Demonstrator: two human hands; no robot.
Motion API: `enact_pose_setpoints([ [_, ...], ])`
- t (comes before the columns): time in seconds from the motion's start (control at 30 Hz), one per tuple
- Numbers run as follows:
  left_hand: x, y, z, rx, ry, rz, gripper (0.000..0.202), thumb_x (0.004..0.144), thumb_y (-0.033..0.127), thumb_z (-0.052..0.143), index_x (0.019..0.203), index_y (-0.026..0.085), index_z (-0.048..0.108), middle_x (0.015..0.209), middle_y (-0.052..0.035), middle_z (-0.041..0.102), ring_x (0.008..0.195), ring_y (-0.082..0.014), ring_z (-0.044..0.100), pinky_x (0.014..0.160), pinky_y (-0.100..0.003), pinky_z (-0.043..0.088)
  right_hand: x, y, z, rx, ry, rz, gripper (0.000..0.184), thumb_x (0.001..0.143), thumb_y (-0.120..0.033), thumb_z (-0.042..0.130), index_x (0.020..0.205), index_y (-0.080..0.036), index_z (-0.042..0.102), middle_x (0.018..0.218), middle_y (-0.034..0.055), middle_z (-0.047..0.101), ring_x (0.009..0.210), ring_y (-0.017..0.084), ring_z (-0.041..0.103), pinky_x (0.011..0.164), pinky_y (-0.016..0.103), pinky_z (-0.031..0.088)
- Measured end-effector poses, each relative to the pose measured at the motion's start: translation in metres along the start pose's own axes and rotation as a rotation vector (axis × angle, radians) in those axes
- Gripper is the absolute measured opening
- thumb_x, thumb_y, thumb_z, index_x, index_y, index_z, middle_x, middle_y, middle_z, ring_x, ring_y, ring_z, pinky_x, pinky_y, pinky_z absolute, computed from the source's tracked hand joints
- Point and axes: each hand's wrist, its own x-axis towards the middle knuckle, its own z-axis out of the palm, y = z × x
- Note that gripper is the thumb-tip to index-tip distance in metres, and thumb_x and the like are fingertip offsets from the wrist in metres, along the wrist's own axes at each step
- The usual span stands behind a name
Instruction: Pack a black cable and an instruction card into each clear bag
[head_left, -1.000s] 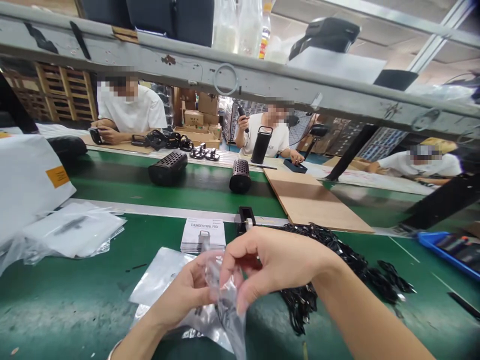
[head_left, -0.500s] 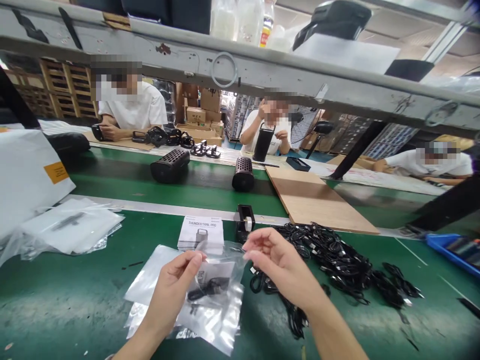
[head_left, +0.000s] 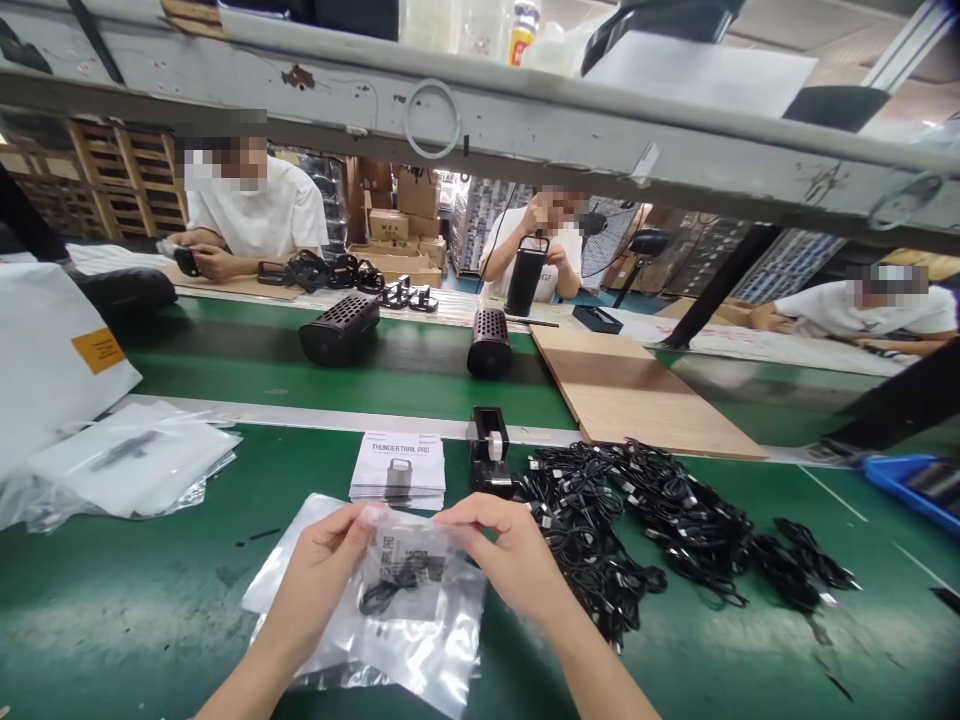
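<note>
A clear plastic bag (head_left: pixel 409 585) with a black cable inside is held up at its top edge by both my hands. My left hand (head_left: pixel 322 570) pinches the bag's top left corner. At the top right corner my right hand (head_left: pixel 502 550) pinches it too. Under the bag lies a stack of empty clear bags (head_left: pixel 300 560) on the green bench (head_left: pixel 150 610). A heap of black cables (head_left: pixel 645 520) lies just right of my right hand. A stack of white booklets (head_left: pixel 397 468) and a black tape dispenser (head_left: pixel 487 450) stand just beyond my hands.
Clear bags (head_left: pixel 120 465) and a white sack (head_left: pixel 45 350) lie at the left. Two black perforated speakers (head_left: pixel 339 328) lie on the conveyor beyond, next to a brown board (head_left: pixel 637 395). Three people sit across the line. A blue tray (head_left: pixel 915 485) is at the right.
My right hand has come back to the bag's top edge and pinched it. The bag has dropped lower and is spread flat between both hands.
</note>
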Motion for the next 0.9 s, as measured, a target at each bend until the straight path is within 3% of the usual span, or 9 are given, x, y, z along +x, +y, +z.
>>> enact_pose_setpoints([
  [0.13,-0.001,0.013,0.001,-0.019,-0.093,-0.035,0.063,0.074,0.07,0.034,0.109,0.023,0.056,0.102,-0.0054,0.064,0.098,-0.0227,0.056,0.079,-0.03,0.044,-0.006,0.007,0.004,-0.103,-0.009,-0.191,0.039,0.068,0.004,0.045,0.083,-0.019,0.072,0.086,0.0046,0.069,0.081,0.014,0.063,0.073,0.024,0.048],
  [0.2,-0.001,0.016,0.004,0.141,-0.117,-0.045,0.06,0.069,0.066,0.049,0.111,0.023,0.053,0.097,-0.005,0.065,0.093,-0.0233,0.058,0.076,-0.03,0.045,-0.01,0.009,0.005,-0.148,-0.002,-0.242,0.04,0.067,0.004,0.043,0.083,-0.019,0.072,0.088,0.0049,0.069,0.082,0.014,0.063,0.073,0.023,0.048],
  [0.27,0.0,0.014,0.007,0.264,-0.156,-0.061,0.047,0.067,0.054,0.062,0.098,0.02,0.06,0.083,-0.0035,0.067,0.081,-0.0222,0.06,0.071,-0.029,0.046,-0.012,0.011,0.003,-0.196,0.007,-0.264,0.039,0.07,0.001,0.042,0.086,-0.02,0.071,0.09,0.0038,0.069,0.085,0.014,0.063,0.075,0.023,0.048],
  [0.33,0.001,0.008,0.008,0.283,-0.18,-0.051,0.035,0.069,0.049,0.062,0.085,0.018,0.064,0.075,-0.0028,0.066,0.076,-0.0215,0.06,0.069,-0.029,0.046,-0.01,0.015,-0.006,-0.253,0.136,-0.178,0.034,0.077,-0.006,0.042,0.093,-0.021,0.068,0.092,0.0031,0.068,0.082,0.014,0.063,0.075,0.025,0.047],
  [0.47,-0.002,-0.002,0.01,0.271,-0.046,0.064,0.027,0.072,0.046,0.059,0.078,0.02,0.064,0.069,0.0005,0.063,0.068,-0.0178,0.057,0.062,-0.025,0.044,0.007,0.027,-0.034,-0.337,0.498,0.229,0.026,0.082,-0.034,0.046,0.094,-0.018,0.063,0.097,0.0073,0.062,0.061,0.014,0.06,0.066,0.03,0.045],
  [0.57,-0.01,-0.004,0.014,0.297,-0.016,0.2,0.021,0.073,0.042,0.058,0.073,0.022,0.064,0.072,0.0006,0.062,0.068,-0.0167,0.055,0.061,-0.023,0.043,0.023,0.038,-0.046,-0.281,0.407,0.344,0.033,0.076,-0.044,0.052,0.065,-0.015,0.063,0.07,0.0035,0.062,0.043,0.013,0.055,0.053,0.028,0.042],
  [0.63,-0.014,-0.005,0.018,0.313,0.029,0.255,0.02,0.074,0.041,0.057,0.075,0.022,0.065,0.077,0.0001,0.064,0.069,-0.0164,0.055,0.062,-0.023,0.042,0.028,0.043,-0.044,-0.202,0.347,0.382,0.034,0.074,-0.045,0.053,0.06,-0.016,0.061,0.058,0.0,0.059,0.039,0.012,0.054,0.045,0.025,0.039],
  [0.77,-0.012,-0.011,0.021,0.341,0.113,0.17,0.025,0.076,0.046,0.053,0.075,0.021,0.058,0.052,0.0057,0.05,0.048,-0.0124,0.044,0.049,-0.022,0.036,0.02,0.045,-0.029,-0.057,0.367,0.389,0.032,0.077,-0.045,0.049,0.076,-0.016,0.062,0.077,0.004,0.065,0.058,0.016,0.064,0.051,0.024,0.045],
  [0.9,-0.003,-0.019,0.02,0.324,0.097,0.142,0.03,0.077,0.05,0.049,0.075,0.02,0.053,0.056,0.0049,0.051,0.055,-0.0138,0.048,0.053,-0.023,0.039,0.001,0.052,-0.015,-0.032,0.435,0.345,0.031,0.077,-0.046,0.05,0.07,-0.017,0.063,0.099,0.0089,0.061,0.097,0.022,0.058,0.078,0.031,0.046],
])
